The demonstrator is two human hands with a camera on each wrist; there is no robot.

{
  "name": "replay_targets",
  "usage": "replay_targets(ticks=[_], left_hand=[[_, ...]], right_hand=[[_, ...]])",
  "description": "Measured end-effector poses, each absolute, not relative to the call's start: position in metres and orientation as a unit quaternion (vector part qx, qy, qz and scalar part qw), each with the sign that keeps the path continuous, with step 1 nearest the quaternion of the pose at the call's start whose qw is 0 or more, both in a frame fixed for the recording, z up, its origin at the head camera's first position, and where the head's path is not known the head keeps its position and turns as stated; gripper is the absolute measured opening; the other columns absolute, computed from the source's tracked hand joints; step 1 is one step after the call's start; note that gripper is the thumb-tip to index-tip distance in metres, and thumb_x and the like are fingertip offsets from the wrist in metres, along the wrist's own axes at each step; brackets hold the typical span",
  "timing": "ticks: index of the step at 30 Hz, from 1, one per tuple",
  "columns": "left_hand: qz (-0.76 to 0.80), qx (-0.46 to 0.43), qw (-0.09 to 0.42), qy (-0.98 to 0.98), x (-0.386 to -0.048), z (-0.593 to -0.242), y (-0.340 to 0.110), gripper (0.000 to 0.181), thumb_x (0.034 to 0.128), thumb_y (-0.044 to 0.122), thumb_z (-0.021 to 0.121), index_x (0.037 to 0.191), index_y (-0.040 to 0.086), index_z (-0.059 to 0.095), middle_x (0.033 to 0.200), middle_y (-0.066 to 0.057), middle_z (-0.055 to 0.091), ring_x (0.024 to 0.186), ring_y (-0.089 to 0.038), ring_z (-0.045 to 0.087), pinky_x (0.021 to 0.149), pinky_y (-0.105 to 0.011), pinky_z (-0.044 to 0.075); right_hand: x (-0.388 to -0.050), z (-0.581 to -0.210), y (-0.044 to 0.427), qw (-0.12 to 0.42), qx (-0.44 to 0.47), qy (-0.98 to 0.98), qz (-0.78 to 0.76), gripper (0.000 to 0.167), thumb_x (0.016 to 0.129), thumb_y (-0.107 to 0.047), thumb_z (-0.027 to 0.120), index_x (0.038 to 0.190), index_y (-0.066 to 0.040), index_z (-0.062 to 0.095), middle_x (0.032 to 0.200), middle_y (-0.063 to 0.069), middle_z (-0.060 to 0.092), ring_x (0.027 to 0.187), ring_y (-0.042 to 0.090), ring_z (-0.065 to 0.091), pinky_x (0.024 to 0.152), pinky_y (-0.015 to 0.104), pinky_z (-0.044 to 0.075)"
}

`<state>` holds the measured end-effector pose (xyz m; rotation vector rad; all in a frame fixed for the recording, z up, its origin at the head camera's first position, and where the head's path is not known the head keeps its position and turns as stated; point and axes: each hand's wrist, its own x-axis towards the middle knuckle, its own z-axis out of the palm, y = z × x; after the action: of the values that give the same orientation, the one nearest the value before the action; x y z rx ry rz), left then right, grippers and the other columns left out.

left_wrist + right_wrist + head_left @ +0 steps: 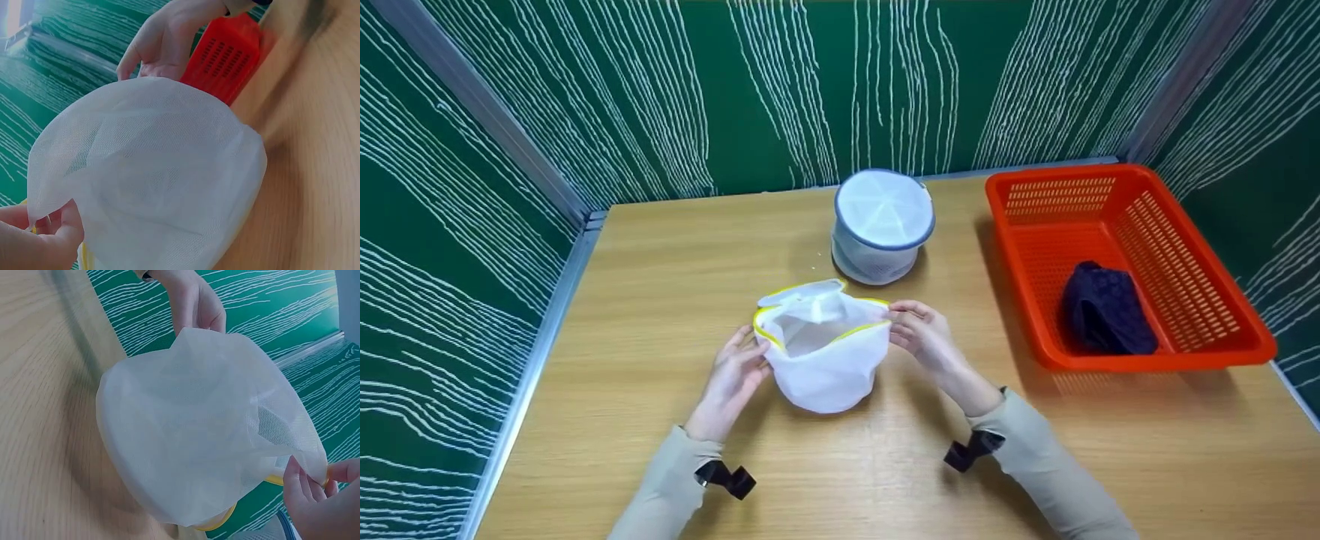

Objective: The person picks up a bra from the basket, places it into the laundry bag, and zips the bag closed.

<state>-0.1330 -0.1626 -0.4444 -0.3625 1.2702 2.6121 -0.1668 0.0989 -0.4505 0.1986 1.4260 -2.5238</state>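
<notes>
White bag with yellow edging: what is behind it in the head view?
Behind the white bag, a blue-rimmed mesh cylinder stands on the table, the green wall beyond. The white bag hides part of the table, so that patch cannot be seen.

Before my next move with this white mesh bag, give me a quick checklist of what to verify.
1. Left fingers pinching the white mesh bag by its edge: ok.
2. Right fingers pinching the opposite side: ok.
3. Bag closed: not ok; its mouth gapes open.
4. Bag fully empty: cannot tell; its front wall hides part of the inside.
5. Blue-rimmed mesh container upright behind it: ok.
6. Dark cloth item inside the red basket: ok.
</notes>
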Motion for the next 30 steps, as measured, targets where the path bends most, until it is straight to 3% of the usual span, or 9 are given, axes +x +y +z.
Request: replay_targets(ticks=[4,9,13,16,19,23,30], left_hand=[[0.894,-0.110,0.118,0.418,-0.132,-0.446,-0.155,0.065,0.0846,-0.014,0.034,0.138,-0.002,-0.001,0.137,-0.025,0.019,0.102,-0.021,0.048,0.090,-0.032,0.041],[0.894,-0.097,0.130,0.418,-0.130,-0.448,-0.144,0.057,0.0834,-0.014,0.034,0.135,-0.004,0.011,0.121,-0.018,0.039,0.097,-0.021,0.051,0.089,-0.033,0.042],[0.889,-0.084,0.141,0.427,-0.130,-0.451,-0.136,0.055,0.0834,-0.014,0.035,0.133,-0.006,0.013,0.111,-0.013,0.046,0.093,-0.019,0.052,0.083,-0.031,0.044],[0.881,-0.069,0.150,0.442,-0.129,-0.453,-0.130,0.056,0.0833,-0.013,0.035,0.134,-0.007,0.013,0.110,-0.012,0.047,0.093,-0.018,0.053,0.080,-0.030,0.044],[0.872,-0.061,0.160,0.460,-0.129,-0.454,-0.126,0.055,0.0824,-0.013,0.036,0.133,-0.008,0.016,0.110,-0.012,0.048,0.093,-0.018,0.053,0.080,-0.030,0.044],[0.859,-0.060,0.174,0.478,-0.129,-0.457,-0.122,0.054,0.0810,-0.013,0.038,0.131,-0.009,0.019,0.108,-0.012,0.049,0.093,-0.017,0.054,0.083,-0.031,0.044],[0.843,-0.062,0.202,0.495,-0.129,-0.462,-0.115,0.046,0.0767,-0.014,0.039,0.121,-0.006,0.031,0.100,-0.007,0.051,0.083,-0.014,0.052,0.074,-0.026,0.043]], right_hand=[[-0.162,-0.448,0.113,0.122,0.080,0.480,-0.865,0.017,0.085,0.005,0.045,0.083,-0.007,0.057,0.078,0.004,0.061,0.069,0.013,0.060,0.067,0.024,0.050],[-0.157,-0.446,0.129,0.111,0.081,0.486,-0.863,0.018,0.086,0.006,0.043,0.083,-0.006,0.057,0.079,0.005,0.061,0.069,0.013,0.060,0.067,0.024,0.050],[-0.154,-0.450,0.141,0.094,0.067,0.503,-0.856,0.015,0.085,0.004,0.047,0.083,-0.006,0.058,0.079,0.005,0.061,0.069,0.014,0.060,0.068,0.025,0.050],[-0.153,-0.459,0.151,0.080,0.034,0.531,-0.843,0.006,0.083,-0.005,0.056,0.087,-0.007,0.058,0.083,0.003,0.060,0.071,0.013,0.060,0.070,0.025,0.050],[-0.159,-0.484,0.165,0.075,-0.011,0.540,-0.838,0.015,0.081,-0.012,0.061,0.094,-0.004,0.058,0.088,0.006,0.061,0.075,0.015,0.061,0.072,0.027,0.050],[-0.162,-0.505,0.178,0.082,-0.048,0.511,-0.855,0.018,0.082,-0.008,0.059,0.098,0.001,0.058,0.092,0.012,0.061,0.078,0.020,0.061,0.072,0.030,0.051],[-0.164,-0.525,0.189,0.062,0.000,0.581,-0.811,0.022,0.082,-0.014,0.062,0.100,-0.002,0.059,0.093,0.007,0.063,0.079,0.018,0.061,0.072,0.028,0.051]])
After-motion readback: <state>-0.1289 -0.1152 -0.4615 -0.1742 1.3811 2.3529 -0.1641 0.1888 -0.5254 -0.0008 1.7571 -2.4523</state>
